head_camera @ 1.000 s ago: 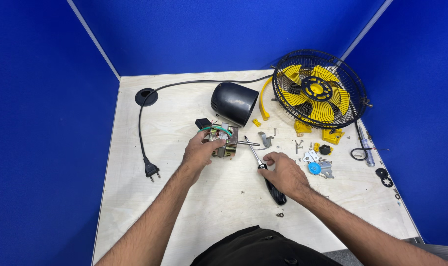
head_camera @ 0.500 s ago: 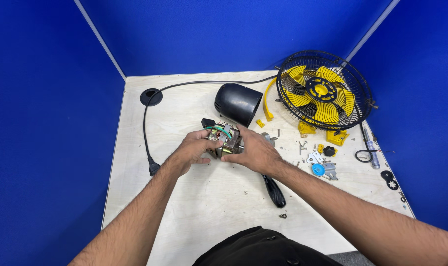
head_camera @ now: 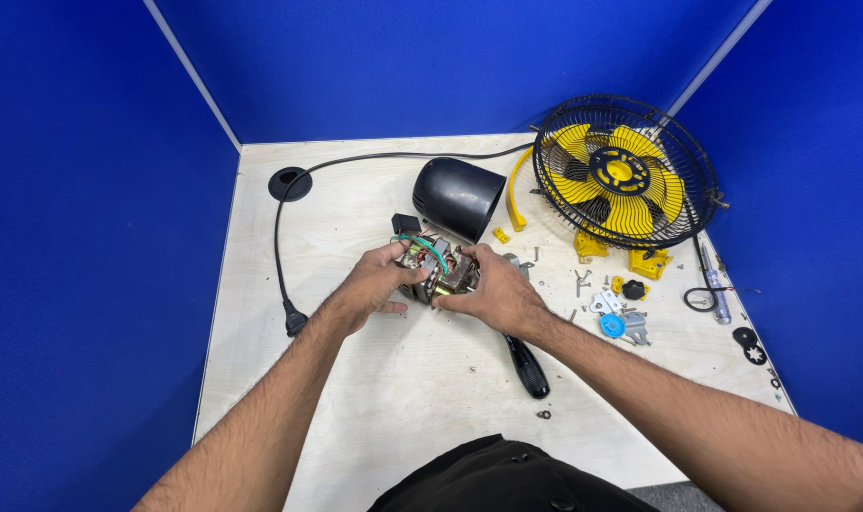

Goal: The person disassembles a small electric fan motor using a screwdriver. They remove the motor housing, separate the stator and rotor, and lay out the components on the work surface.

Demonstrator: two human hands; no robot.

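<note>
Both hands clamped on the fan motor [head_camera: 438, 270] at table centre: left hand [head_camera: 375, 284] gripping its left side, right hand [head_camera: 493, 296] its right. Could snag the green wire [head_camera: 430, 248] or knock the screwdriver [head_camera: 526, 365] and loose screws [head_camera: 583, 280] nearby

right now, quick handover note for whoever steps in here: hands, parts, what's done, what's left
Left hand and right hand both grip the fan motor, held just above the table.
Screwdriver lies on the table under the right forearm.
Done: black motor cover is off, lying behind the motor; caged yellow fan blade is set aside to the right; screws and small parts lie loose beside it.
Left: the motor itself is still in one piece.
</note>
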